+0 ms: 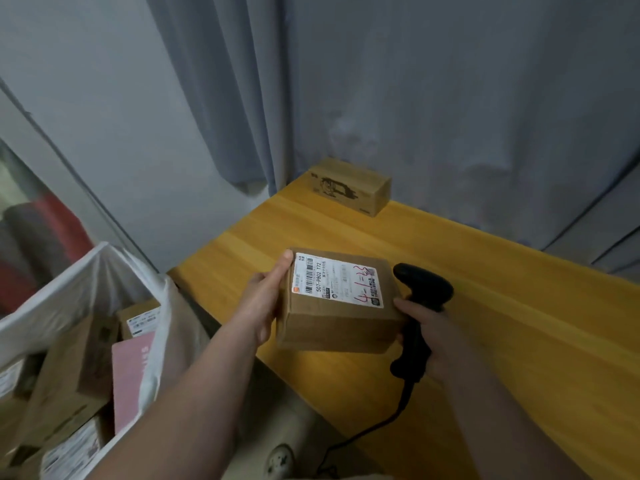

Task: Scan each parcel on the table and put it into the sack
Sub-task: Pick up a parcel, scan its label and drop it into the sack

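Observation:
My left hand (266,299) grips a small cardboard parcel (337,327) by its left side, thumb on top, holding it above the near edge of the yellow wooden table (502,323). The parcel's white shipping label (337,284) with red handwriting faces up. My right hand (433,337) grips the handle of a black corded barcode scanner (420,289), right beside the parcel's right edge; my fingertips touch that edge. A second cardboard parcel (349,187) with a black print sits at the table's far corner. The white sack (86,289) stands open at lower left with several parcels inside.
Grey curtains (415,98) hang behind the table. The scanner's black cable (363,434) runs down past the table's near edge. A pink flat parcel (130,379) leans inside the sack. A white object (280,459) lies on the floor below.

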